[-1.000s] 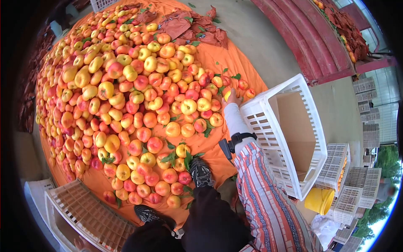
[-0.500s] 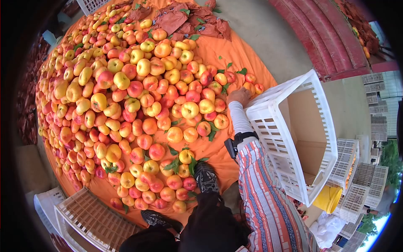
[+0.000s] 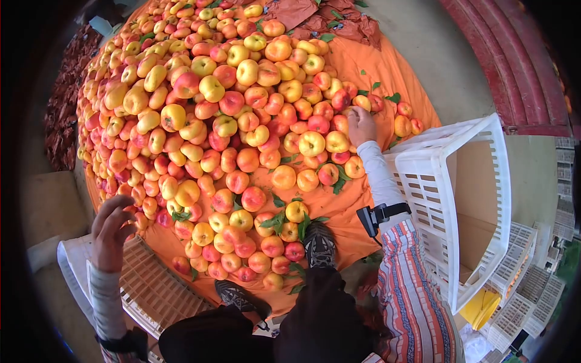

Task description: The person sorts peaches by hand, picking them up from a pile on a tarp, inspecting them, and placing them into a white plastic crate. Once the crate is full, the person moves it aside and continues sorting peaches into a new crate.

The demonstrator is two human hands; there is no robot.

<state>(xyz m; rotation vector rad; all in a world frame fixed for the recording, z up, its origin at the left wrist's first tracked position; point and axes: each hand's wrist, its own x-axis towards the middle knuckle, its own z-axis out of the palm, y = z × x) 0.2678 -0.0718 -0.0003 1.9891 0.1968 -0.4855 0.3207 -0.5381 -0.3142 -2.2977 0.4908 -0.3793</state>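
A large heap of flat peaches, yellow to red, lies on an orange cloth. My right hand is at the heap's right edge, back of the hand up, against the peaches there. Its fingers are bent and mostly hidden, so any hold on a peach cannot be made out. At the lower left, my left hand is raised with bent fingers apart and nothing in them. It hovers near a white crate beside the heap. A second white crate, lined with cardboard, stands tilted beside my right forearm.
My shoes are at the heap's near edge, among peaches and leaves. Crumpled reddish paper lies at the back. Stacked crates and a yellow bucket are at right. Red metal steps stand at the upper right.
My left hand has come up into view over the crate at the lower left. My right hand has shifted slightly away from the right crate, onto the peaches. The view has swung left.
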